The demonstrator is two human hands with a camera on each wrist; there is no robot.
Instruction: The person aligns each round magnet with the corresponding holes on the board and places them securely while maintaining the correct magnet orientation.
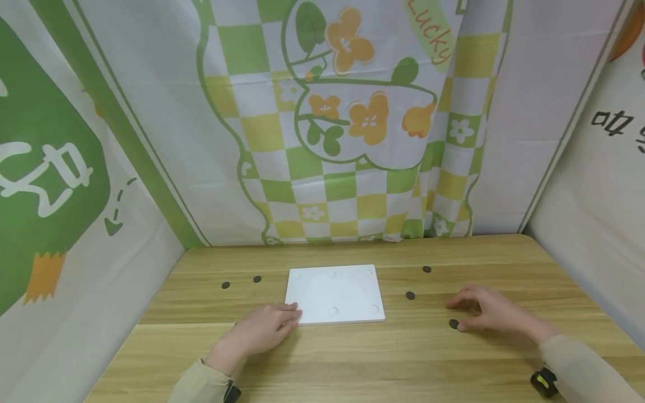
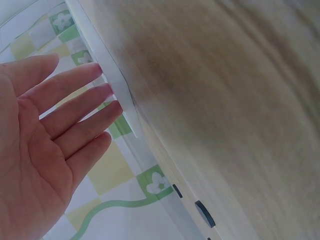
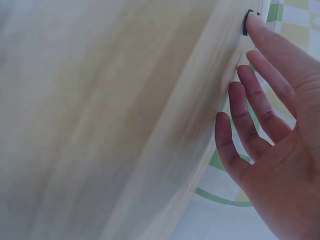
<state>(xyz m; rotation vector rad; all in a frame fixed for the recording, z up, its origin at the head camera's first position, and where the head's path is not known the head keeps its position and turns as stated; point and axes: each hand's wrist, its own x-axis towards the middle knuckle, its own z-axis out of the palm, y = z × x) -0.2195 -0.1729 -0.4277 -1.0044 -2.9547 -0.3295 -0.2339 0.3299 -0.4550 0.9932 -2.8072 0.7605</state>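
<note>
A white rectangular board (image 1: 335,294) with several shallow round hollows lies on the wooden table. The fingertips of my left hand (image 1: 267,329) rest on its near left corner, fingers straight; the left wrist view shows this hand (image 2: 55,130) with its palm in sight and fingertips at the board's edge (image 2: 117,80). My right hand (image 1: 496,313) is low over the table to the right, thumb tip right at a small dark disc (image 1: 454,324). In the right wrist view the thumb overlaps the disc (image 3: 246,22), while the other fingers (image 3: 240,110) are spread and loosely bent.
Two more dark discs, one (image 1: 410,295) nearer and one (image 1: 426,269) farther, lie between board and right hand. Left of the board lie others (image 1: 225,285) (image 1: 257,279). A patterned curtain (image 1: 342,190) hangs along the table's far edge (image 1: 242,247); fabric walls stand at both sides.
</note>
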